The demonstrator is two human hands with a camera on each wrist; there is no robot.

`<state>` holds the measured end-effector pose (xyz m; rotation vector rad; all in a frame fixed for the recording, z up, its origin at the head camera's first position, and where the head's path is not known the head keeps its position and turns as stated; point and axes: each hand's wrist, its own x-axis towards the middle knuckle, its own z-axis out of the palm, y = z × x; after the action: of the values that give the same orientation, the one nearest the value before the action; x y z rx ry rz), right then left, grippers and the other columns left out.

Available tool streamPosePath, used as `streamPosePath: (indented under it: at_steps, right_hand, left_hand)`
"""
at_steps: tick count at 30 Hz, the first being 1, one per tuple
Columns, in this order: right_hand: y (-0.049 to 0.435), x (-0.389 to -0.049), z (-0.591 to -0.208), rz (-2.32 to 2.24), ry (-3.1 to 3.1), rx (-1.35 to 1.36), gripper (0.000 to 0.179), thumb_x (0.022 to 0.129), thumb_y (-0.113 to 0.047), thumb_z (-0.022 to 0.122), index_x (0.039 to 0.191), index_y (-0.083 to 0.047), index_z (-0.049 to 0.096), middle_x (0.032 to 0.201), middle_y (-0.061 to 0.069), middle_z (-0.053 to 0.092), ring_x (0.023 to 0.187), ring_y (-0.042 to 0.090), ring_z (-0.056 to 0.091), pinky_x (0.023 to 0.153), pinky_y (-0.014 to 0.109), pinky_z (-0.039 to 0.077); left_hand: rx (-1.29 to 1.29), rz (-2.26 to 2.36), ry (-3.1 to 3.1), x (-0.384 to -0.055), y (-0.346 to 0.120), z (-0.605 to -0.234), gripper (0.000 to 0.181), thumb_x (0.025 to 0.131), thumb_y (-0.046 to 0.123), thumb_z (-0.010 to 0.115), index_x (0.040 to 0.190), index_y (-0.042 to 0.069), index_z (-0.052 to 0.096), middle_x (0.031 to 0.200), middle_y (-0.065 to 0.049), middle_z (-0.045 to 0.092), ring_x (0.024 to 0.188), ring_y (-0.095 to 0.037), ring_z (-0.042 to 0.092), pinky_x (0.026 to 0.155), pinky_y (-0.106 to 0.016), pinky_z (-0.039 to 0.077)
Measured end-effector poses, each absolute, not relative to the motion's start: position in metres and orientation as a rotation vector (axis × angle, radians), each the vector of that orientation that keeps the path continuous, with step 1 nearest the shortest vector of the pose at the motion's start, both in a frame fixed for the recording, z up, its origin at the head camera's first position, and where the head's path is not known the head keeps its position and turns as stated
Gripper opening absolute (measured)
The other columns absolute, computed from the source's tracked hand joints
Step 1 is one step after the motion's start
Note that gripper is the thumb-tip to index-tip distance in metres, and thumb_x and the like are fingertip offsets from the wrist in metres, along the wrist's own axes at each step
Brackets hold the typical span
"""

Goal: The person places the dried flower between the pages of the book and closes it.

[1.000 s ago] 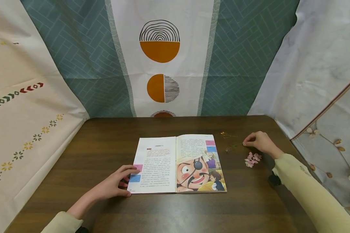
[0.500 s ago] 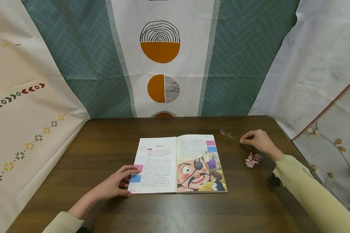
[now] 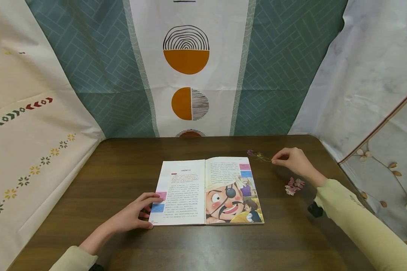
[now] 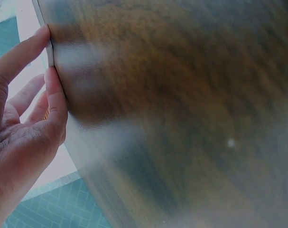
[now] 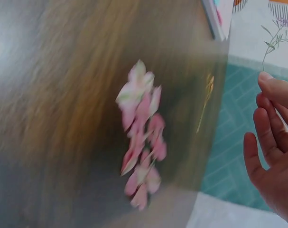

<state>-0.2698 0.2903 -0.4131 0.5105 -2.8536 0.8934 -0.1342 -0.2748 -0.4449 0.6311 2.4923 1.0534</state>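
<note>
My right hand (image 3: 293, 161) pinches a thin green stem between thumb and fingertips. The sprig (image 5: 273, 43) has narrow leaves and a small purple bloom. In the head view this bloom lies just beyond the book's upper right corner. My left hand (image 3: 132, 211) holds the left side of an open illustrated book (image 3: 184, 194), index finger over the page and thumb at the lower corner. Its fingertips meet the book's edge in the left wrist view. Below my right hand, a pink flower cluster (image 3: 294, 186) rests on the table.
A small yellow dried flower (image 5: 208, 92) lies on the dark wooden table (image 3: 203, 248), overlapped by the held sprig in the head view. Patterned cloth (image 3: 274, 75) hangs behind the table, with more cloth at both sides.
My right hand has moved left and slightly away with the purple sprig, which came up from beside the book toward the yellow flower. My left hand and the book stay put.
</note>
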Motion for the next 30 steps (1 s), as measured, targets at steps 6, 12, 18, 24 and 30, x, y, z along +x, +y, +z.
streamPosePath:
  at_steps: [6,12,18,24,30]
  right_hand:
    - [0.268,-0.267,-0.407,0.927,-2.857,0.581,0.007,0.088,-0.019,0.075,0.092,-0.015,0.078,0.093,0.004,0.075,0.081,0.014,0.065,0.072,0.023,0.052]
    - [0.247,-0.261,-0.404,1.005,-2.879,0.676,0.007,0.086,-0.019,0.077,0.091,-0.015,0.079,0.092,0.001,0.074,0.078,0.013,0.063,0.069,0.022,0.052]
    - [0.226,-0.252,-0.402,1.067,-2.905,0.742,0.009,0.085,-0.016,0.078,0.093,-0.011,0.079,0.090,0.002,0.074,0.076,0.016,0.060,0.067,0.022,0.052]
    - [0.212,-0.243,-0.400,1.119,-2.931,0.757,0.010,0.085,-0.016,0.077,0.093,-0.010,0.078,0.090,0.005,0.075,0.075,0.014,0.059,0.068,0.021,0.053]
    - [0.200,-0.238,-0.400,1.178,-2.954,0.767,0.008,0.086,-0.016,0.076,0.092,-0.010,0.078,0.090,0.004,0.075,0.076,0.012,0.063,0.069,0.022,0.053]
  left_hand:
    - [0.632,1.059,2.488,-0.133,-0.275,-0.445,0.071,0.081,0.023,0.081,0.143,0.012,0.049,0.150,-0.015,0.033,0.101,-0.016,0.049,0.082,-0.021,0.051]
    - [0.655,1.066,2.492,-0.132,-0.275,-0.446,0.070,0.082,0.021,0.081,0.143,0.009,0.049,0.151,-0.016,0.032,0.101,-0.014,0.050,0.081,-0.021,0.052]
    - [0.663,1.068,2.491,-0.133,-0.276,-0.447,0.071,0.082,0.021,0.081,0.143,0.010,0.048,0.151,-0.016,0.032,0.101,-0.014,0.051,0.081,-0.021,0.052]
    - [0.661,1.074,2.489,-0.133,-0.276,-0.447,0.071,0.081,0.021,0.081,0.143,0.010,0.048,0.151,-0.016,0.032,0.101,-0.014,0.051,0.082,-0.021,0.052]
    - [0.661,1.070,2.494,-0.133,-0.277,-0.447,0.071,0.081,0.021,0.081,0.143,0.009,0.048,0.151,-0.016,0.032,0.101,-0.014,0.052,0.082,-0.021,0.053]
